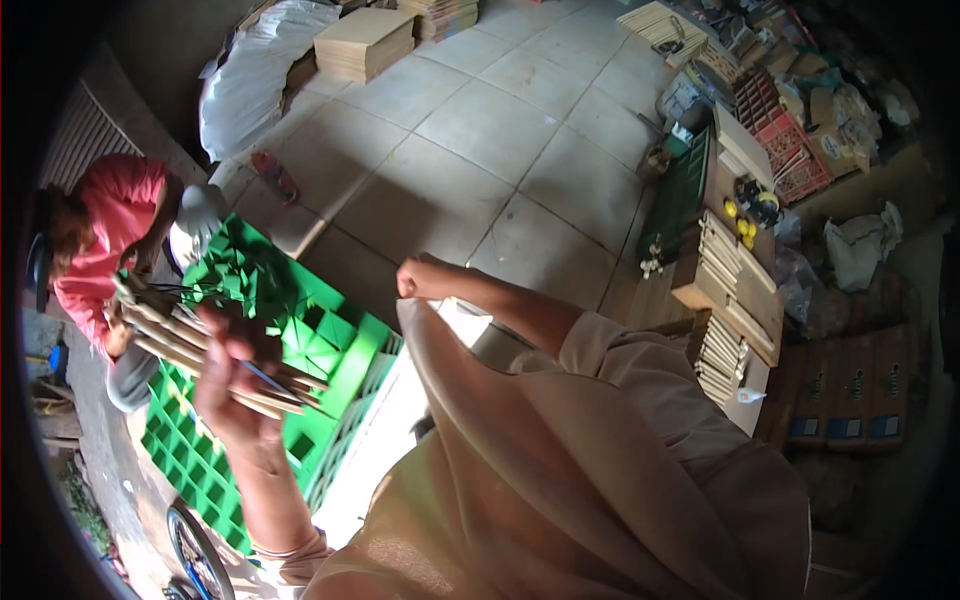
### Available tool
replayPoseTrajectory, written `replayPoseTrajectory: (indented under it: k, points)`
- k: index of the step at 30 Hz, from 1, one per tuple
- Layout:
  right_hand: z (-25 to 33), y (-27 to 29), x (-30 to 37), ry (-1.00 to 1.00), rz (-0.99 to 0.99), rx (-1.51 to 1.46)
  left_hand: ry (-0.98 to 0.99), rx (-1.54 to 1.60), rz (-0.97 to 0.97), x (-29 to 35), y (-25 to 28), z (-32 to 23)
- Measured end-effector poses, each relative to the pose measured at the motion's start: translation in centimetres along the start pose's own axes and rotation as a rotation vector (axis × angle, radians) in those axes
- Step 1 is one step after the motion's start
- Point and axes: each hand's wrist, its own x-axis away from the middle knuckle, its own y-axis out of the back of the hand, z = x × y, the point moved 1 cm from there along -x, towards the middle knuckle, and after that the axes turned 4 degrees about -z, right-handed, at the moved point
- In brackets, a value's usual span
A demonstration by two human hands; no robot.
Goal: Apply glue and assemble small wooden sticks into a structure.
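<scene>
My left hand [232, 390] is closed around a bundle of pale wooden sticks [172, 352], raised over the green plastic crates [312, 425]. A thin dark piece shows among the sticks, too blurred to name. Right of the crates, my right hand [422, 277] makes a fist at the raised edge of my beige shirt [560, 440], gripping the cloth. Folded green pieces [235, 265] lie on the far part of the crates.
A person in a pink top [115, 235] bends beside the crates at the left. Wooden trays [690, 290] of sticks stand at the right, near red crates [770, 120]. Cardboard sheets [365, 45] and a white sack [260, 75] are at the back. A wheel [200, 550] shows at lower left.
</scene>
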Motion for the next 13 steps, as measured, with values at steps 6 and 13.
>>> replayPoseTrajectory:
  k: [6,13]
  points:
    - [10.7,0.9,11.6,0.221,-0.349,-0.089,-0.002,-0.134,0.13,10.6,-7.5,-0.2]
    - [14.0,6.5,37.1,0.282,-0.696,-0.287,0.102,0.013,0.088,21.2,-12.9,8.0]
